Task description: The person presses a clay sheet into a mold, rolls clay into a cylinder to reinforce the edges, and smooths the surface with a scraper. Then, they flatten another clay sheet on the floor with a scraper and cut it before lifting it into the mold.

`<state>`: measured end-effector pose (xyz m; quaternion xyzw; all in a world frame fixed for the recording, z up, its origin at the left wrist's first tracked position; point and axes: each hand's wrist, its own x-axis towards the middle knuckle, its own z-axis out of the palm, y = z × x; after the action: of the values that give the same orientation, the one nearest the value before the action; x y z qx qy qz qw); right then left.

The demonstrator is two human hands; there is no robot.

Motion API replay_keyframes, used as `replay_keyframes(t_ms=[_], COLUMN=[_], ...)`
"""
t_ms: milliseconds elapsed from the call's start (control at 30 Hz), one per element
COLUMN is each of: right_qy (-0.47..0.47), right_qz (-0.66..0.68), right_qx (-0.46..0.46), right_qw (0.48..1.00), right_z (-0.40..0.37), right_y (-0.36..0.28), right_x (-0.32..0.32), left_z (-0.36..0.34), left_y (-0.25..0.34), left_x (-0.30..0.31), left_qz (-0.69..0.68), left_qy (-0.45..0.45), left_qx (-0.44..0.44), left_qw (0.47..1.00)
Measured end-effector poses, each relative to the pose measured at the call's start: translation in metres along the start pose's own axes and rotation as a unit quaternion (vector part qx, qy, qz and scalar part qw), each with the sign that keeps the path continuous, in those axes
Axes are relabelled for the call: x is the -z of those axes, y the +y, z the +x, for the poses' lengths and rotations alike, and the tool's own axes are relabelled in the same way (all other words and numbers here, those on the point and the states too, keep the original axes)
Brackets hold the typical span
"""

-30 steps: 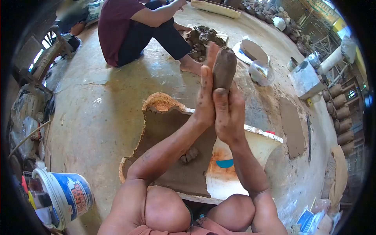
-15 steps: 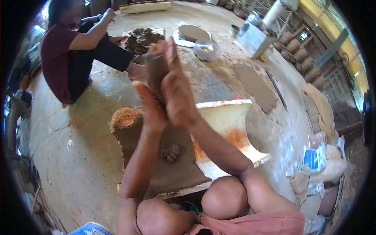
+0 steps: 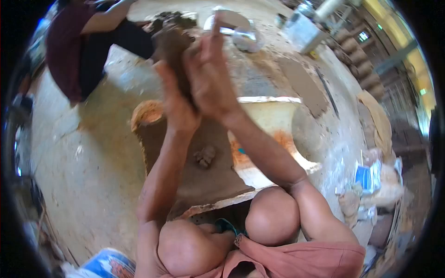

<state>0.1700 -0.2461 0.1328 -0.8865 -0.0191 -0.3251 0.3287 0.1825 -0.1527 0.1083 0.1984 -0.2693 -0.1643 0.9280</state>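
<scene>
A brown piece of wet clay (image 3: 172, 51) is pressed between my palms, its upper end sticking out past my fingers. My left hand (image 3: 177, 102) lies against its left side, thumb up. My right hand (image 3: 212, 81) presses the other side with fingers stretched upward, somewhat blurred. Below my wrists, a clay slab (image 3: 185, 183) lines the left part of a curved white mould (image 3: 264, 111). Several small clay lumps (image 3: 205, 156) rest on that slab. The clay hides part of my left fingers.
A co-worker (image 3: 69, 51) sits on the floor at upper left, near a dark clay heap (image 3: 178, 21). Behind my hands stand a round clay slab (image 3: 234, 19) and a plastic tub (image 3: 246, 39). A flat clay sheet (image 3: 303, 85) and dark rod (image 3: 328, 92) lie right.
The view has tilted down, so the floor and mould sit higher in it. More of the clay now shows above my left hand, leaning left. Both palms stay on it.
</scene>
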Motion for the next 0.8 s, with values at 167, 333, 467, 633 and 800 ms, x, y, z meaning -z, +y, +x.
replay_keyframes(t_ms=[167, 333, 467, 633, 800], right_qy=[0.050, -0.089, -0.158, -0.225, -0.168], right_qz=[-0.094, 0.174, 0.060, 0.141, 0.223], right_qx=[0.200, 0.103, 0.168, 0.142, 0.022], right_qw=[0.974, 0.975, 0.971, 0.954, 0.960], right_z=[0.005, 0.038, 0.069, 0.062, 0.050], right_y=[-0.053, -0.099, -0.103, -0.064, 0.004], right_x=[0.014, 0.015, -0.013, -0.075, -0.122], left_z=[0.023, 0.041, 0.037, 0.006, -0.053], left_y=[0.024, 0.082, 0.117, 0.135, 0.162], left_x=[0.038, 0.062, 0.086, 0.154, 0.241], left_qz=[0.104, -0.068, 0.135, 0.344, 0.429], left_qy=[-0.016, -0.219, -0.095, 0.011, 0.119], left_qx=[-0.032, 0.010, -0.035, -0.083, 0.123], left_qw=[0.994, 0.973, 0.986, 0.935, 0.887])
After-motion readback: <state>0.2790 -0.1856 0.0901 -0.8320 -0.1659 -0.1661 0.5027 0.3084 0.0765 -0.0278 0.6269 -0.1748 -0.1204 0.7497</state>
